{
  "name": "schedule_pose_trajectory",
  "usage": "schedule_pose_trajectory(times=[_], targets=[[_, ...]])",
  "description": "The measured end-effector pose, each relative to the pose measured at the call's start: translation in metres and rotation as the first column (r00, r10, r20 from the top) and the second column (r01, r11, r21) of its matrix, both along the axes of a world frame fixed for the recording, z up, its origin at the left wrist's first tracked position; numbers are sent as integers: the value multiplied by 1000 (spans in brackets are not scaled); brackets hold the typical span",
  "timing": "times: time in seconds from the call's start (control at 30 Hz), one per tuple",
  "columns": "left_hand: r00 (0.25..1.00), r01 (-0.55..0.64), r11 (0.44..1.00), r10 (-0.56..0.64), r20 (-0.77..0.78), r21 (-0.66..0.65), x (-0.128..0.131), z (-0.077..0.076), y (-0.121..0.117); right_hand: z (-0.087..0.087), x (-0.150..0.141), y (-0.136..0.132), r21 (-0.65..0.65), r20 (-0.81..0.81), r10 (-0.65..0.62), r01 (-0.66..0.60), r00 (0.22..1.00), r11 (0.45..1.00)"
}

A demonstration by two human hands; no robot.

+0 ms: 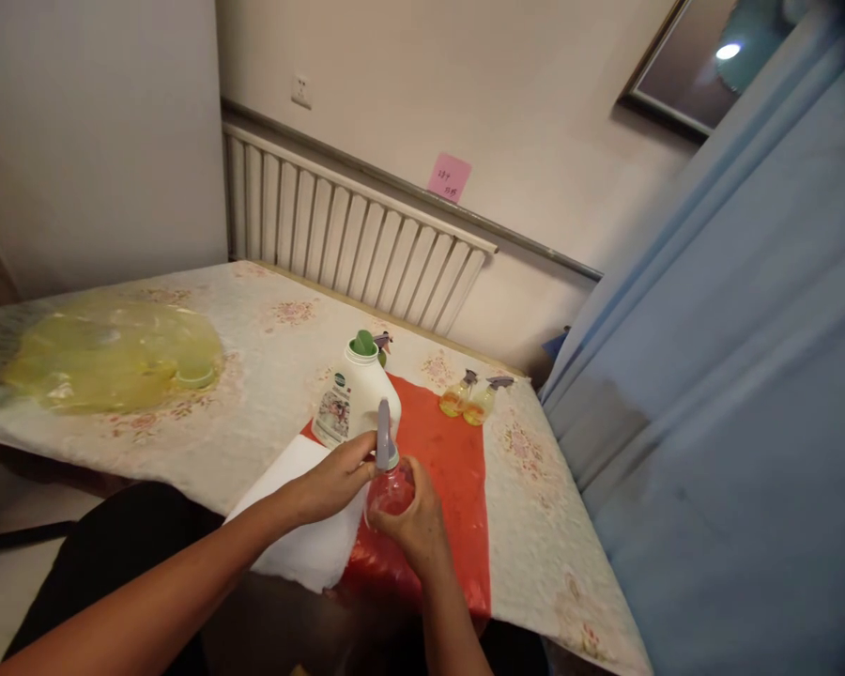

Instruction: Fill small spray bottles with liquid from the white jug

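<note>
A clear spray bottle (394,490) with a grey trigger head (383,434) stands upright between my hands, above a red plastic sheet. My left hand (338,477) grips the neck and trigger head from the left. Around the bottle's body wrap the fingers of my right hand (421,524). Just behind is a white jug (366,390) with a printed label, and a green piece (363,344) sits in its open mouth. White paper or cloth (302,516) lies under my left forearm, partly over the red sheet (457,479).
Two small spray bottles holding yellow liquid, one nearer the left (453,398) and one beside it (480,404), stand at the back right. A yellow plastic bag (113,357) lies on the left of the flowered tablecloth (268,347). A blue curtain (732,357) hangs along the right edge.
</note>
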State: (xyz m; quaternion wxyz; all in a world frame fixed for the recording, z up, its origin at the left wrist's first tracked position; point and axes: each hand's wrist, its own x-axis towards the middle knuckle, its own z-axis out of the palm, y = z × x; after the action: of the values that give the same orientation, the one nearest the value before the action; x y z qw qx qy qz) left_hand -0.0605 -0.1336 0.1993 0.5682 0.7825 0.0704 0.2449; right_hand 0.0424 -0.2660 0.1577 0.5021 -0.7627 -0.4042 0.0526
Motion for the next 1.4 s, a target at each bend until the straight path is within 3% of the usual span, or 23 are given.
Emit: schedule_pose_trajectory(times=[0.2,0.4,0.6,0.8,1.0,1.2,1.4], targets=[[997,69,996,-70,-22,-57,2,2,3,3,0,-1,6,-48,62,-62,997,998],[996,-58,995,63,56,-87,10,-2,-4,-11,2,4,64,-36,13,-11,999,998],[993,28,991,-13,115,-130,14,-4,-4,-5,2,-1,44,-35,20,-19,999,999],[995,-22,969,45,87,-247,16,-5,-9,2,0,-4,55,-78,9,-5,997,998],[993,31,927,15,120,-374,19,-11,-14,-3,0,-4,43,-125,-3,8,992,999],[989,-57,925,104,106,-375,24,-8,-15,-4,0,-3,68,-157,11,-1,987,998],[985,81,860,8,172,-504,23,-6,-17,1,0,-2,74,-161,-8,20,987,997]])
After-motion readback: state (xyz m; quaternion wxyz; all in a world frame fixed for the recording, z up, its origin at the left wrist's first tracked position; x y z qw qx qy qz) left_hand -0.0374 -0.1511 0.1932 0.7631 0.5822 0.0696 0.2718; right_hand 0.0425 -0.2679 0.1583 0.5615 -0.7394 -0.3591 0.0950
